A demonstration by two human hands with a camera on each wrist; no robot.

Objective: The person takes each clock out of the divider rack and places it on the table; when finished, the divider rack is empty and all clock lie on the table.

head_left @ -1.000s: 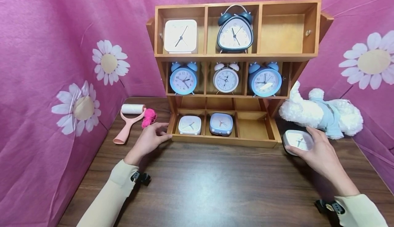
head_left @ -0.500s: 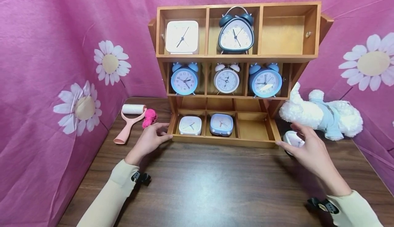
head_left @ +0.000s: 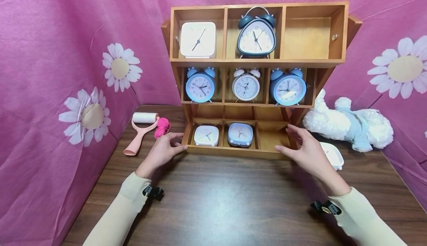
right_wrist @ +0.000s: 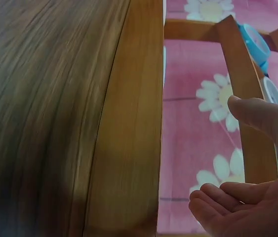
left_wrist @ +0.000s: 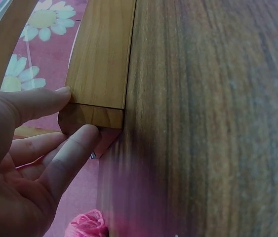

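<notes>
A three-tier wooden display shelf [head_left: 240,151] stands on the table, holding alarm clocks. At its lower left corner my left hand [head_left: 163,150] grips the wood, thumb and index fingertips against the corner in the left wrist view. My right hand [head_left: 310,153] reaches over the shelf's lower right end with thumb and fingers apart and nothing between them. Behind that hand, a small white alarm clock [head_left: 333,155] lies on the table, partly hidden. A white clock [head_left: 207,135] and a blue clock [head_left: 240,135] sit in the bottom tier's left and middle compartments.
Blue twin-bell clocks flank a white clock [head_left: 245,87] in the middle tier. On top are a square white clock [head_left: 198,39] and a dark green clock [head_left: 256,38]. A lint roller [head_left: 140,133] and pink yarn [head_left: 162,128] lie left; a plush toy [head_left: 350,123] lies right.
My right hand has let go of the small white clock and moved left, from the table to over the shelf's lower right compartment. The left hand has stayed at the shelf corner.
</notes>
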